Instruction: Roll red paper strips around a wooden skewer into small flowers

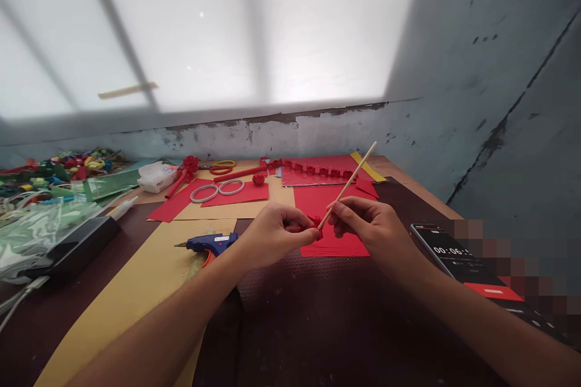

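Note:
In the middle of the head view, my right hand (363,217) pinches a thin wooden stick (351,178), perhaps a chopstick, which slants up to the right. The stick's lower end meets a small piece of red paper (318,231). My left hand (281,233) closes thumb and fingers on that piece, covering part of it. Below and behind both hands lie red paper sheets (345,248) on the dark table. Left of my left hand rests a blue glue gun (211,243) with an orange trigger.
A phone (447,248) showing a timer lies at right. Two white rings (204,193), a red paper flower (258,179), scissors (222,166) and a row of red curled pieces (313,169) lie farther back. A black power strip (79,248) and plastic bags (40,224) occupy the left.

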